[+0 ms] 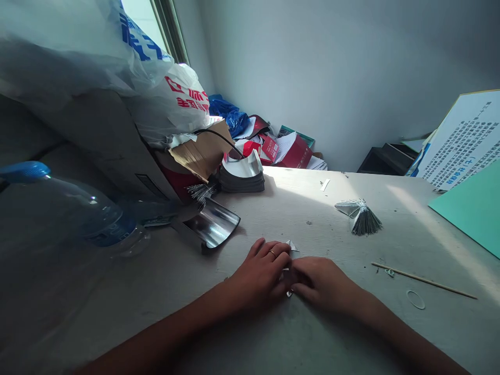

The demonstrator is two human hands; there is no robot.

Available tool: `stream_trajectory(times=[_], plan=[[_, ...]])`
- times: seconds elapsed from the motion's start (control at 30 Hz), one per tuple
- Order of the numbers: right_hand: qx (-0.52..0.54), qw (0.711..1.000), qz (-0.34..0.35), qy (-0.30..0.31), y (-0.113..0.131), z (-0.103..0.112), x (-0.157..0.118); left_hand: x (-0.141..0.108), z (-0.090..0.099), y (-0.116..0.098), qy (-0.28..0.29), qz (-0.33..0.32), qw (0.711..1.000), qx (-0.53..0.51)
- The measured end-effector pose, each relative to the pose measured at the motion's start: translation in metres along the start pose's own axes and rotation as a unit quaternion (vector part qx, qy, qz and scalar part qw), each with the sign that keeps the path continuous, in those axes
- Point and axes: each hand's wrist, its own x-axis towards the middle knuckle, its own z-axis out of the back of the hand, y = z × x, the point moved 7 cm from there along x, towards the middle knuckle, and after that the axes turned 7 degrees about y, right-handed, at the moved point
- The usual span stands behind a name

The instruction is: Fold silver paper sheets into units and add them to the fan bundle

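Note:
My left hand (pixel 266 268), with a ring on one finger, is closed over a small piece of folded white paper (pixel 292 246) at the table's middle. My right hand (pixel 318 278) meets it from the right, its thumb and fingers pinched on the same paper. Only the paper's tips show above and below the fingers. Beyond my left hand lies a curved, shiny dark sheet (pixel 214 224). A fanned bundle of folded silvery pieces (pixel 363 217) rests farther back on the right.
A thin wooden stick (pixel 425 280) and a rubber band (pixel 415 299) lie right on the table (pixel 281 208). A stack of curved sheets (pixel 242 179) stands at the back. Left are a plastic bottle (pixel 105 219) and bags (pixel 172 99); a green board (pixel 472 208) is far right.

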Motion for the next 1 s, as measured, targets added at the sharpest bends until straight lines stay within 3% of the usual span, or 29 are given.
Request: stream_trajectory(times=[0.53, 1.0], plan=[[-0.009, 0.999, -0.036, 0.022, 0.0024, -0.0007, 0.0029, 0.0024, 0.0002, -0.0004, 0.010, 0.014, 1.000, -0.018], [-0.027, 0.999, 0.020, 0.001, 0.0085, 0.0004, -0.0014, 0.0024, 0.0023, -0.0034, 0.003, -0.005, 1.000, 0.012]])
